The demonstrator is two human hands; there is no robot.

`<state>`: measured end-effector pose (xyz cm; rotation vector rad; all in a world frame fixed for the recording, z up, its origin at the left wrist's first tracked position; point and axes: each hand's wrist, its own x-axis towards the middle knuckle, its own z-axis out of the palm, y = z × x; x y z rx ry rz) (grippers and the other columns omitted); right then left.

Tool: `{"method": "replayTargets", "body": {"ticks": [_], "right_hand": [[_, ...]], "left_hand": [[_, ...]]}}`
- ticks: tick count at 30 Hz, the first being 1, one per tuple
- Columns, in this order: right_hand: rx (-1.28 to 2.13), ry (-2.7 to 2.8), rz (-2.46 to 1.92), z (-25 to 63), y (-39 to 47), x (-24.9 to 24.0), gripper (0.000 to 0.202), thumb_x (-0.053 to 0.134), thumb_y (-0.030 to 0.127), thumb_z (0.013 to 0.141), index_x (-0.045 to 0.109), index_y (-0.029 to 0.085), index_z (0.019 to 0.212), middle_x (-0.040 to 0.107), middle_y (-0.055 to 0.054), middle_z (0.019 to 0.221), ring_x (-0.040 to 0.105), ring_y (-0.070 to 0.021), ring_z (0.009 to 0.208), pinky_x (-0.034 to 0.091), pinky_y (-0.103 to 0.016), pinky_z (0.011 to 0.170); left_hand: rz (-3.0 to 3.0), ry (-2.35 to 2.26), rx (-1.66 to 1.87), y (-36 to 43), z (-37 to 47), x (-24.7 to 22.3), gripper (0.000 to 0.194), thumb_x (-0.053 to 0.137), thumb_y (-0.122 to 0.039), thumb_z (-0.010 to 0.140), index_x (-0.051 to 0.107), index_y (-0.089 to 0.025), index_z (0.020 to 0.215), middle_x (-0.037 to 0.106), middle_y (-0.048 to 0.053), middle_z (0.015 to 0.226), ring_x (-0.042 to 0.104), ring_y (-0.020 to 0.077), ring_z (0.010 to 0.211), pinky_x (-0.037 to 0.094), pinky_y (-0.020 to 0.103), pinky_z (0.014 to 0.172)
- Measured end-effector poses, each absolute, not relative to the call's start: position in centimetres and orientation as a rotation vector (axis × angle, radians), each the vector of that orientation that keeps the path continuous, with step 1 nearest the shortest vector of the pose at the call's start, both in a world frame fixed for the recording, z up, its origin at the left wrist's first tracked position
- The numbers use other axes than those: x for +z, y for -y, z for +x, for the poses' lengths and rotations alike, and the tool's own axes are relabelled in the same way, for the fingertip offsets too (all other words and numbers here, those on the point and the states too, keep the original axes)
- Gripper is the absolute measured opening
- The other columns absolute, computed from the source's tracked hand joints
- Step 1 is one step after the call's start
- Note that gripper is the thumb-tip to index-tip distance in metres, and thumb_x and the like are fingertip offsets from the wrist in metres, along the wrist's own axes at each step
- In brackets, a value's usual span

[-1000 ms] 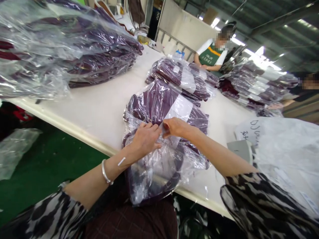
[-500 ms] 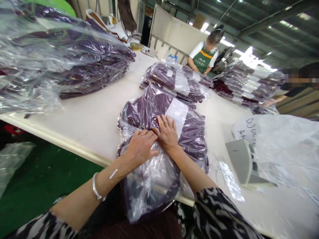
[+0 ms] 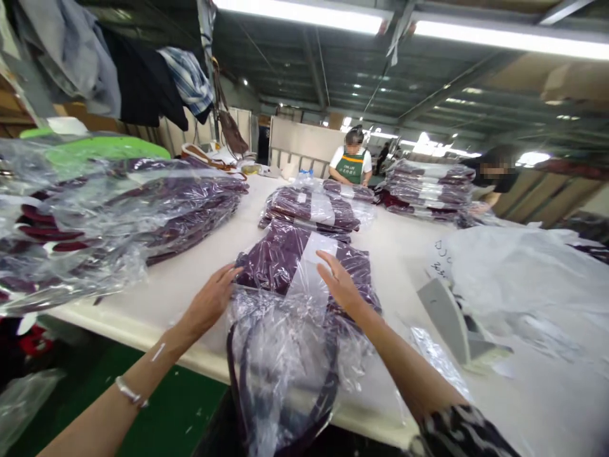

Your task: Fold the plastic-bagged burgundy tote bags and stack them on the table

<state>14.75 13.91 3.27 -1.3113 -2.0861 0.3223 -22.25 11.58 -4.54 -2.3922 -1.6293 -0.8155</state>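
Note:
A folded dark purple garment (image 3: 271, 257) lies on the table in front of me inside a clear plastic bag (image 3: 276, 343). A white panel (image 3: 307, 276) runs down its middle. The bag's loose end hangs over the front edge, and dark bands show through it. My left hand (image 3: 214, 298) is at the garment's left edge, fingers stretched towards it; its thumb is hidden. Over the panel's right side, my right hand (image 3: 340, 282) is open with thumb and fingers apart. Whether it touches the plastic I cannot tell. Behind lies a stack of similar bagged garments (image 3: 309, 209).
A large heap of bagged purple garments (image 3: 190, 203) fills the table's left. At right lie a grey curved piece (image 3: 445, 317), a silvery strip (image 3: 438, 355) and white plastic sheeting (image 3: 518, 273). Two people work at the far side near a tall stack (image 3: 423, 187).
My hands have parted from the middle of the bag: the left to the garment's left edge, the right slightly up and right. The garment looks flatter. My view has tilted up.

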Motion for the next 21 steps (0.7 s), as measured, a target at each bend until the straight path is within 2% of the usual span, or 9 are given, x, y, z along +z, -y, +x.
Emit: {"method": "replayTargets", "body": {"ticks": [2, 4, 6, 8, 10, 13, 16, 19, 21], "right_hand": [[0.075, 2.226, -1.264, 20.3, -10.6, 3.5, 0.044, 0.046, 0.022, 0.101, 0.06, 0.025, 0.143, 0.065, -0.009, 0.141, 0.061, -0.0253, 0.131, 0.048, -0.046, 0.114], [-0.274, 2.42, -1.237, 25.8, -7.0, 2.1, 0.066, 0.046, 0.001, 0.086, 0.059, 0.029, 0.144, 0.066, -0.007, 0.141, 0.059, -0.027, 0.134, 0.043, -0.052, 0.118], [-0.531, 2.527, -1.265, 29.7, -4.2, -0.3, 0.094, 0.047, -0.008, 0.071, 0.044, 0.03, 0.157, 0.049, -0.007, 0.159, 0.043, -0.0304, 0.148, 0.036, -0.058, 0.122], [-0.621, 2.57, -1.288, 31.3, -2.8, -2.4, 0.105, 0.048, -0.009, 0.066, 0.032, 0.03, 0.163, 0.038, -0.007, 0.165, 0.036, -0.0308, 0.153, 0.036, -0.059, 0.122], [-0.581, 2.544, -1.283, 31.1, -3.0, -3.8, 0.101, 0.048, -0.007, 0.069, 0.034, 0.029, 0.162, 0.041, -0.007, 0.164, 0.038, -0.0295, 0.151, 0.044, -0.054, 0.119], [-0.449, 2.409, -1.201, 29.4, -5.0, -4.5, 0.09, 0.047, -0.004, 0.07, 0.047, 0.025, 0.155, 0.049, -0.009, 0.158, 0.042, -0.0271, 0.149, 0.051, -0.047, 0.113], [-0.362, 2.314, -1.091, 28.3, -6.9, -4.7, 0.083, 0.046, -0.002, 0.068, 0.057, 0.023, 0.146, 0.058, -0.009, 0.151, 0.046, -0.0267, 0.147, 0.054, -0.046, 0.111], [-0.37, 2.304, -1.012, 28.1, -8.0, -4.4, 0.077, 0.048, 0.001, 0.069, 0.062, 0.024, 0.141, 0.066, -0.008, 0.141, 0.056, -0.0287, 0.138, 0.058, -0.047, 0.105], [-0.377, 2.284, -0.981, 28.2, -8.9, -3.3, 0.07, 0.049, 0.003, 0.073, 0.064, 0.027, 0.137, 0.072, -0.007, 0.13, 0.066, -0.0275, 0.126, 0.061, -0.044, 0.1]], "left_hand": [[-2.356, 1.553, -0.699, -11.2, -24.6, -4.7, 0.058, 0.033, -0.008, 0.097, 0.052, -0.021, 0.151, 0.049, 0.014, 0.159, 0.047, 0.027, 0.146, 0.041, 0.047, 0.119], [-2.388, 1.436, -0.542, -11.1, -26.0, -4.2, 0.068, 0.034, -0.001, 0.093, 0.051, -0.028, 0.153, 0.046, 0.009, 0.161, 0.044, 0.0266, 0.149, 0.035, 0.049, 0.123], [-2.442, 1.32, -0.429, -11.6, -26.2, -3.4, 0.073, 0.036, 0.001, 0.092, 0.05, -0.035, 0.153, 0.045, 0.005, 0.162, 0.041, 0.0255, 0.151, 0.03, 0.049, 0.126], [-2.507, 1.233, -0.365, -12.9, -25.4, -2.4, 0.074, 0.039, 0.003, 0.091, 0.05, -0.038, 0.153, 0.045, 0.004, 0.162, 0.039, 0.0241, 0.152, 0.026, 0.048, 0.127], [-2.585, 1.17, -0.328, -14.5, -24.1, -1.8, 0.075, 0.041, 0.005, 0.09, 0.051, -0.038, 0.152, 0.048, 0.004, 0.16, 0.041, 0.0224, 0.151, 0.027, 0.045, 0.127], [-2.689, 1.11, -0.32, -16.5, -22.7, -1.8, 0.071, 0.045, 0.002, 0.091, 0.053, -0.035, 0.151, 0.054, 0.006, 0.156, 0.048, 0.0219, 0.146, 0.034, 0.041, 0.123], [-2.737, 1.118, -0.382, -17.2, -22.5, -2.1, 0.064, 0.05, -0.005, 0.091, 0.056, -0.032, 0.148, 0.06, 0.008, 0.15, 0.055, 0.0231, 0.138, 0.041, 0.041, 0.118], [-2.748, 1.185, -0.49, -17.6, -22.7, -1.0, 0.053, 0.056, -0.014, 0.089, 0.064, -0.032, 0.138, 0.068, 0.008, 0.138, 0.061, 0.0248, 0.13, 0.043, 0.043, 0.116], [-2.757, 1.198, -0.569, -18.2, -22.6, 0.9, 0.045, 0.057, -0.019, 0.09, 0.068, -0.031, 0.132, 0.072, 0.008, 0.13, 0.063, 0.0255, 0.124, 0.043, 0.043, 0.114]]}}
